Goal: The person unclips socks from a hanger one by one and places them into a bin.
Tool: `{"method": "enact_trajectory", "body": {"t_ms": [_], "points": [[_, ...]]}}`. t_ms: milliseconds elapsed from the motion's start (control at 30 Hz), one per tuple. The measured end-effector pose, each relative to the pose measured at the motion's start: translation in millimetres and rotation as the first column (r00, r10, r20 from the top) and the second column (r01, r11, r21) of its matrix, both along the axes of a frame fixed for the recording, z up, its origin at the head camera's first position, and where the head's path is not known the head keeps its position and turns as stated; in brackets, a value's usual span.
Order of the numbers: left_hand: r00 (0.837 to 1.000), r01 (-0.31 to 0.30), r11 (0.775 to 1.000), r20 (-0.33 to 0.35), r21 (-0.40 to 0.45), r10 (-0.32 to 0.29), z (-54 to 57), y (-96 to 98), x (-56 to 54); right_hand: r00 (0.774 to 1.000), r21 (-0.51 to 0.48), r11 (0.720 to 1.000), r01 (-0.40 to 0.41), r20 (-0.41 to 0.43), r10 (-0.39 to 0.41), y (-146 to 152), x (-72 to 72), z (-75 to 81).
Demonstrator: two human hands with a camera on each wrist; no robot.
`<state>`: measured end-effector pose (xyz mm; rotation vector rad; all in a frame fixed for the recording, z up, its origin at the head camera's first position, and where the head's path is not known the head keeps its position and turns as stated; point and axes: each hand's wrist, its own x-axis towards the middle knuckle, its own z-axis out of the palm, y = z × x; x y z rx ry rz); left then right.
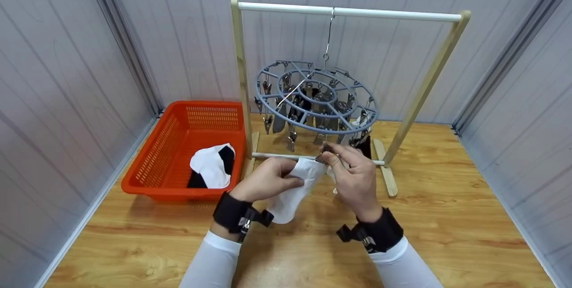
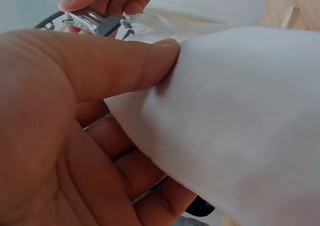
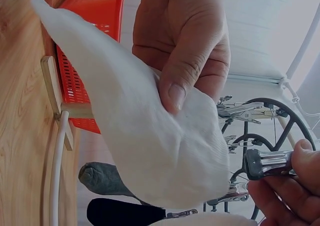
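Note:
My left hand [image 1: 272, 178] pinches a white sock [image 1: 286, 205] between thumb and fingers near its cuff, and the toe end hangs down toward the floor. With thumb and fingertips, my right hand [image 1: 355, 178] holds a metal clip [image 3: 270, 163] of the round hanger [image 1: 339, 132]. In the right wrist view, a small gap shows between this clip's tip and the sock's edge. Whether the clip's mouth is spread cannot be told. Grey socks [image 3: 100, 178] and a black sock [image 3: 125, 212] hang from other clips. Another white sock [image 3: 205, 220] shows partly.
The hanger hooks onto a white rod [image 1: 286, 8] between wooden posts [image 1: 422, 86]. Several bare clips [image 1: 291, 139] dangle from its ring. At left stands an orange basket [image 1: 178, 192] with a white sock [image 1: 210, 167] and black fabric [image 1: 227, 158]. A lower bar [image 1: 272, 156] crosses behind my hands.

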<state>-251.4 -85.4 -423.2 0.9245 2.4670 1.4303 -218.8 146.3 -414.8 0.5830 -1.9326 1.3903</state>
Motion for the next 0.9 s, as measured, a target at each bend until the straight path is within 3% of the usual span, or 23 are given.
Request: {"method": "enact_trajectory", "body": {"t_ms": [300,900], "points": [[1.0,-0.004,1.0,0.008,-0.007,0.004,-0.8,-3.2,-0.4,0.998,0.034,0.999,0.007,0.067,-0.009,-1.2,2.4,1.0],[1.0,-0.027,1.0,0.008,-0.001,0.027,1.4,-9.8,-0.9,0.999,0.079,0.996,0.05,-0.008,-0.05,-1.9,4.4,4.0]]}}
